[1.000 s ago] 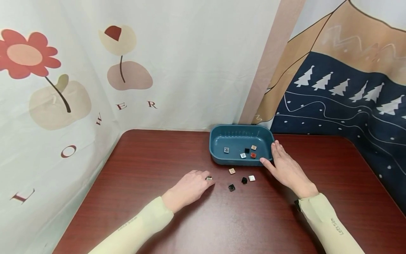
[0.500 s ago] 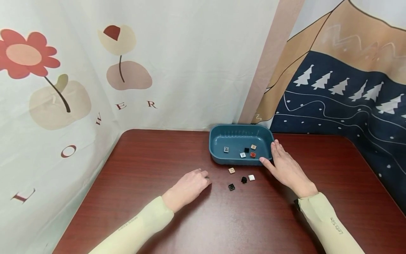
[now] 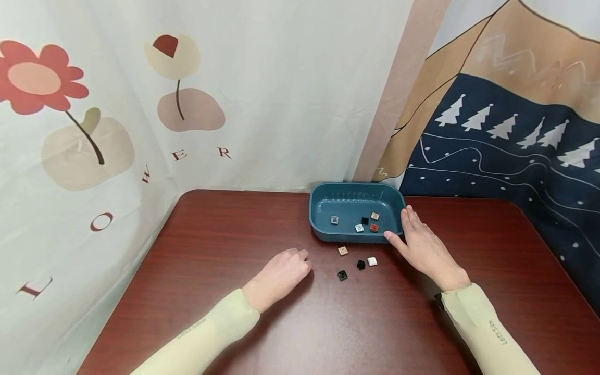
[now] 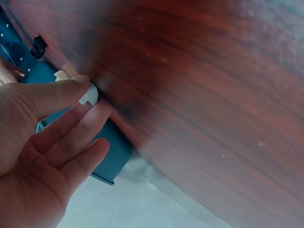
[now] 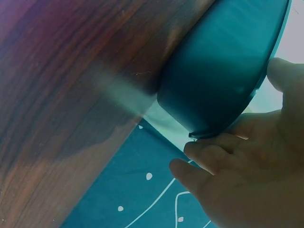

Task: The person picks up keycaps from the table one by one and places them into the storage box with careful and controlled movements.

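The left hand (image 3: 281, 276) pinches a pale piece (image 4: 90, 96) between thumb and fingertips; the remaining fingers are loosely extended. In the head view the hand conceals this piece, and its long axis, if any, cannot be determined. The governing relation, as judged here, is between the held piece and the blue tray (image 3: 349, 238): the tray lies forward and to the right of the left fingertips, its long axis running left to right. The tray's near left corner is the part closest to the left hand. The right hand (image 3: 428, 255) rests against the tray's right end, fingers extended, thumb at the near right corner. A beige piece (image 3: 343, 251) lies just outside the near wall; a black piece (image 3: 342, 275) lies on the table (image 3: 356, 323) to the right of the left fingertips.
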Demonstrator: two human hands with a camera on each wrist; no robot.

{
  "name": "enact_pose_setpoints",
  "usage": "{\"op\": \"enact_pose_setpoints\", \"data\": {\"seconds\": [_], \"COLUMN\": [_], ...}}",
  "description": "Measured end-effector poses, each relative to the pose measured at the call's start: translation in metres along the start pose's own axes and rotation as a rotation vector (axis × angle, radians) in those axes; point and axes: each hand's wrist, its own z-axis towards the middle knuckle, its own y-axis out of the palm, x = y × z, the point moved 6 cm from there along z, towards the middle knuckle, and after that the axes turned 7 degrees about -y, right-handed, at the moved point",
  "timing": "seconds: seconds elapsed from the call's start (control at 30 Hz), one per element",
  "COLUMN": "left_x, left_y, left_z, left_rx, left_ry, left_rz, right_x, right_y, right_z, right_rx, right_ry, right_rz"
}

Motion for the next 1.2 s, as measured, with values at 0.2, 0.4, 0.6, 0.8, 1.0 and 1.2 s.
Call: {"op": "enact_pose_setpoints", "data": {"seconds": [0.2, 0.4, 0.6, 0.8, 1.0, 1.2], "left_x": [0.002, 0.004, 0.005, 0.002, -0.003, -0.009], "left_y": [-0.002, -0.013, -0.026, -0.038, -0.047, -0.054], "left_z": [0.001, 0.003, 0.007, 0.013, 0.017, 0.025], "left_rx": [0.016, 0.040, 0.076, 0.136, 0.197, 0.263], "left_ry": [0.019, -0.004, -0.016, -0.027, -0.041, -0.064], "left_rz": [0.049, 0.050, -0.004, -0.091, -0.177, -0.202], "right_x": [0.000, 0.000, 0.000, 0.000, 0.000, 0.000], "right_y": [0.000, 0.000, 0.000, 0.000, 0.000, 0.000], "right_z": [0.000, 0.000, 0.000, 0.000, 0.000, 0.000], "right_rx": [0.004, 0.016, 0.016, 0.008, 0.008, 0.012], "right_ry": [-0.006, -0.018, -0.018, -0.009, -0.008, -0.007], "right_rz": [-0.003, -0.002, 0.000, 0.006, 0.005, 0.002]}}
